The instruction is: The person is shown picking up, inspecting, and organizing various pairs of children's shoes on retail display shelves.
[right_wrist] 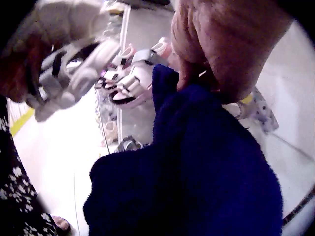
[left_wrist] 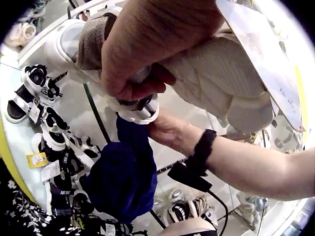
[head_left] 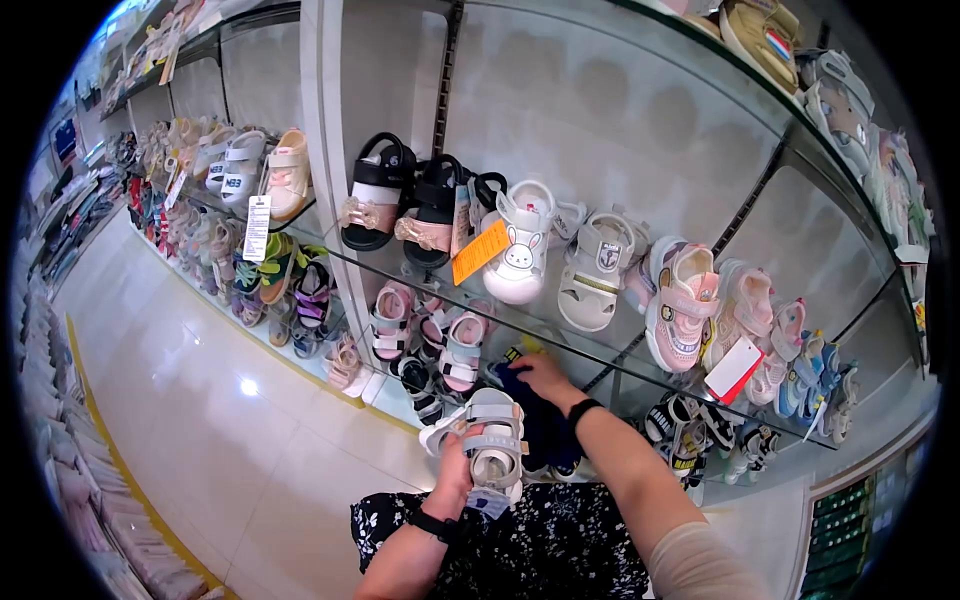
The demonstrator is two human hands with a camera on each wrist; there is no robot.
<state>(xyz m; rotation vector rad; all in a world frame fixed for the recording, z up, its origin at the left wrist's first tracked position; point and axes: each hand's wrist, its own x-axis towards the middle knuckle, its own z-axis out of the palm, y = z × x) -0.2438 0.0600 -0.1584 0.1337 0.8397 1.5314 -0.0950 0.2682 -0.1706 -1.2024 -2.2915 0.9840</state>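
Note:
A pair of white children's sandals (head_left: pixel 495 420) with grey straps is gripped by my left hand (head_left: pixel 455 472), in front of the patterned skirt. Fingers curl around a strap in the left wrist view, and a white card (left_wrist: pixel 266 54) hangs beside the pale soles. My right hand (head_left: pixel 543 377) reaches in at the lower shelf, pinching a dark blue cloth (head_left: pixel 548 430) by its upper part. The cloth (right_wrist: pixel 192 157) drapes down from the fingers and fills much of the right wrist view.
Above the hands, a glass shelf holds black sandals (head_left: pixel 430 215), a white rabbit shoe (head_left: pixel 520 250) with an orange tag (head_left: pixel 480 252), and pink shoes (head_left: pixel 683 310). More sandals (head_left: pixel 462 350) stand below. A white upright (head_left: pixel 325 130) divides the racks; glossy floor (head_left: pixel 200 390) lies left.

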